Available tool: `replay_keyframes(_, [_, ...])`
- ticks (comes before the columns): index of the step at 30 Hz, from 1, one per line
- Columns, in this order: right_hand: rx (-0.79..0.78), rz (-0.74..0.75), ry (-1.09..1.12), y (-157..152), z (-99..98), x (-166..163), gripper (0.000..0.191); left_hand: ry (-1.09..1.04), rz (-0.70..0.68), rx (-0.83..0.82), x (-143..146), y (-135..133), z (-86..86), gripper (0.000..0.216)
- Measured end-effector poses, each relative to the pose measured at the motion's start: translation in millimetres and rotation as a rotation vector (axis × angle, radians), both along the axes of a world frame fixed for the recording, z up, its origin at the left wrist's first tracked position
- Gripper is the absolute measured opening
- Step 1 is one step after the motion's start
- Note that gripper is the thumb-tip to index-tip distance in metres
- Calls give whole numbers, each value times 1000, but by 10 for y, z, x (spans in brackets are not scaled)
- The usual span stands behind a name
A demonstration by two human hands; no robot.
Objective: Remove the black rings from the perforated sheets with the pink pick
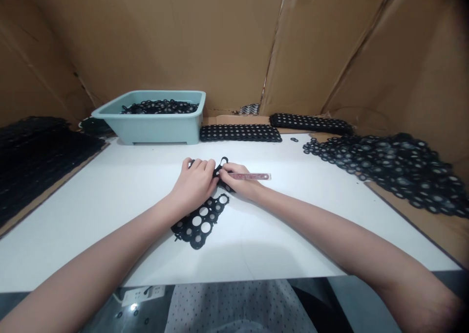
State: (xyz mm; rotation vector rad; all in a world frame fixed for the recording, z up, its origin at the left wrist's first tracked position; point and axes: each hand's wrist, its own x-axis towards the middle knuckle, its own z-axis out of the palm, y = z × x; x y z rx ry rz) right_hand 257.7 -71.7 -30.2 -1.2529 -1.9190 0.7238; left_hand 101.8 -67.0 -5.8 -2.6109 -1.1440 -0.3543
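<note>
My left hand (198, 179) is closed over a black rubber-like sheet (201, 216) full of round holes, pressing it on the white table. Part of that sheet spreads out below my left wrist, showing joined rings and ragged edges. Touching its upper end, my right hand (236, 179) pinches a slim flat tool with a pinkish, printed handle (254, 176). The handle points right; its working tip is hidden by my fingers. A loop of black material sticks up between the two hands.
A light blue tub (164, 130) of black rings stands at the back left. Perforated black stacks (240, 133) lie along the back. Loose black rings (395, 169) are heaped at the right, dark sheets (40, 162) at the left. Cardboard walls (164, 39) enclose the white table (293, 235).
</note>
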Motion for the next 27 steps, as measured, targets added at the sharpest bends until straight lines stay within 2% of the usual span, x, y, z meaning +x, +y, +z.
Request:
replay_keyframes(16, [-10,-25,-24,31,-61,-3,28,-40,-4,-27,-15,2,-19,16])
replay_keyframes(27, [-12,-1,0,-2,0,-4,29,-307,25,-149,-21,43,-56,11])
